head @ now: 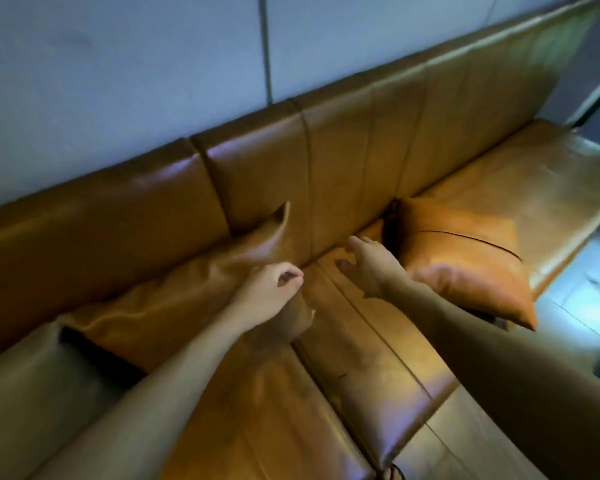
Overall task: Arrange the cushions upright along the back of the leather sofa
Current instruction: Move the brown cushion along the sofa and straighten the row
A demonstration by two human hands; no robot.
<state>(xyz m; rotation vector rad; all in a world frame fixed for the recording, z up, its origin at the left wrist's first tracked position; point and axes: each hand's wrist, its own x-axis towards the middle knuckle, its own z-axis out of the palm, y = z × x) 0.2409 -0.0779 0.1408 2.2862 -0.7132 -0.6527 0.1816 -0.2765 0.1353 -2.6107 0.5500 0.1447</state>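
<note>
A tan leather sofa runs across the view, its backrest [343, 140] against the wall. A large tan cushion [174, 299] lies slanted against the backrest on the left, one corner sticking up. My left hand [274, 285] rests on its right edge with the fingers curled around the leather. A second orange cushion [465, 258] lies nearly flat on the seat to the right, its far edge by the backrest. My right hand [364, 261] hovers open over the seat between the two cushions, just left of the orange one and not touching it.
A pale wall [118, 71] rises behind the sofa. The seat cushions [361, 358] meet at seams running toward me. Pale floor [586, 289] shows past the sofa's front edge at the right. A dark gap [97, 355] opens under the left cushion.
</note>
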